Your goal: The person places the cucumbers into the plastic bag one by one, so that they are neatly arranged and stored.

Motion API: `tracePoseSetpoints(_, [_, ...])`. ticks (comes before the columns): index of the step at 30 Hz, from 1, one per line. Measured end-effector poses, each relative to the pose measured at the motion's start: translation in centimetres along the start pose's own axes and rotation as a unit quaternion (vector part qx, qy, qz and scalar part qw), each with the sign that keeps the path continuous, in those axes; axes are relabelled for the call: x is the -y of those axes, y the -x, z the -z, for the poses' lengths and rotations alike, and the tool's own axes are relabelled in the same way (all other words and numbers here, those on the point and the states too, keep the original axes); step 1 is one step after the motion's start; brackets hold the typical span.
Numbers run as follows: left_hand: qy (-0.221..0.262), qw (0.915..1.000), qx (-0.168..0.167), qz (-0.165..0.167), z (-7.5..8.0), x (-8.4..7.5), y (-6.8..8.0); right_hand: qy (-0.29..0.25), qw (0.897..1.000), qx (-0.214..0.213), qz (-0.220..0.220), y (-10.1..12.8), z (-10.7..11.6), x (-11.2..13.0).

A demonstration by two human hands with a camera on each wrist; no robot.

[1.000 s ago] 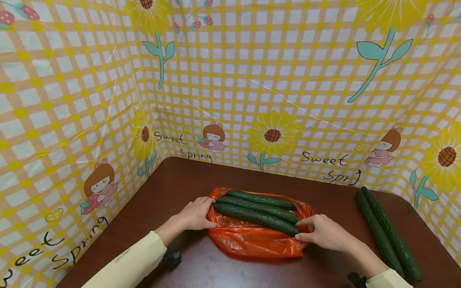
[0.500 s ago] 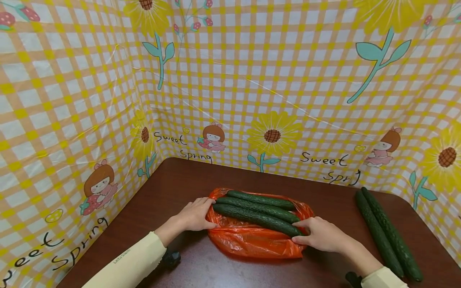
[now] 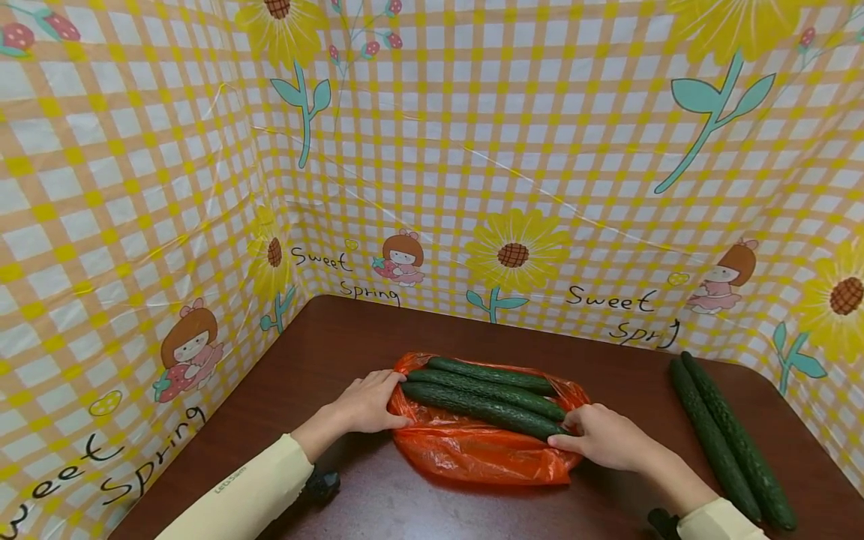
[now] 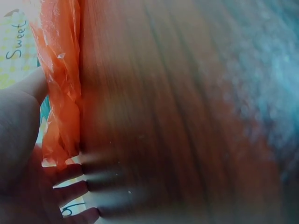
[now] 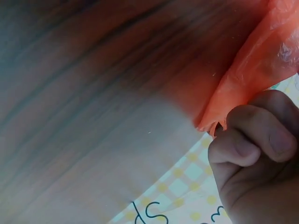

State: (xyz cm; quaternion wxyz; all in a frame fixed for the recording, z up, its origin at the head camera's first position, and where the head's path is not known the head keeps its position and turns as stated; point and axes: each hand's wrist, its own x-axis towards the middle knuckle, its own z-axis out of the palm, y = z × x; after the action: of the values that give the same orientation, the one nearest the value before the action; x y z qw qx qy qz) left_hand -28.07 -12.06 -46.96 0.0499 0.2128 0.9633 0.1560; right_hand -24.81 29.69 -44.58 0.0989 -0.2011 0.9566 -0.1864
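Observation:
Three long dark green cucumbers (image 3: 489, 403) lie side by side in an orange-red plastic bag (image 3: 482, 454) on the brown table. The bag's mouth gapes upward, and its loose front side sags onto the tabletop. At the bag's left end, my left hand (image 3: 370, 401) holds the plastic between thumb and fingers; the left wrist view shows the other fingers spread near the table. My right hand (image 3: 607, 436) grips the bag's right end beside the cucumber tips. In the right wrist view its fingers (image 5: 264, 128) are curled at the plastic edge.
Two more cucumbers (image 3: 732, 442) lie together along the table's right side. A checked, sunflower-printed sheet (image 3: 418, 180) walls the table (image 3: 337, 330) at the back and both sides. Dark devices (image 3: 322, 484) sit under the wrists.
My right thumb and fingers have shifted slightly at the bag's right end, uncovering more of the middle cucumber's tip. My left hand, the bag and the cucumbers stay almost still.

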Motion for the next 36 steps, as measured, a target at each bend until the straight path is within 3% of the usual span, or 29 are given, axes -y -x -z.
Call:
tracePoseSetpoints(7, [-0.006, 0.9999, 0.003, 0.012, -0.2, -0.1, -0.2, 0.037, 0.999, -0.030, 0.001, 0.5, 0.0, 0.3])
tracePoseSetpoints(17, [0.001, 0.9994, 0.008, 0.032, -0.1, -0.8, -0.3, 0.077, 0.991, -0.102, -0.035, 0.8, -0.3, 0.8])
tracePoseSetpoints(25, [0.000, 0.9995, 0.009, 0.030, -0.2, -0.8, -0.4, 0.004, 0.996, -0.087, 0.023, 1.2, -0.2, 0.5])
tracePoseSetpoints(31, [0.005, 0.9995, 0.009, 0.031, 0.0, -0.7, -0.2, -0.045, 0.997, -0.068, 0.014, 1.5, 0.2, 0.1])
tracePoseSetpoints(36, [0.014, 0.9995, 0.005, 0.027, 0.1, -0.9, 0.0, -0.056, 0.995, -0.083, 0.003, 1.7, 0.2, 0.1])
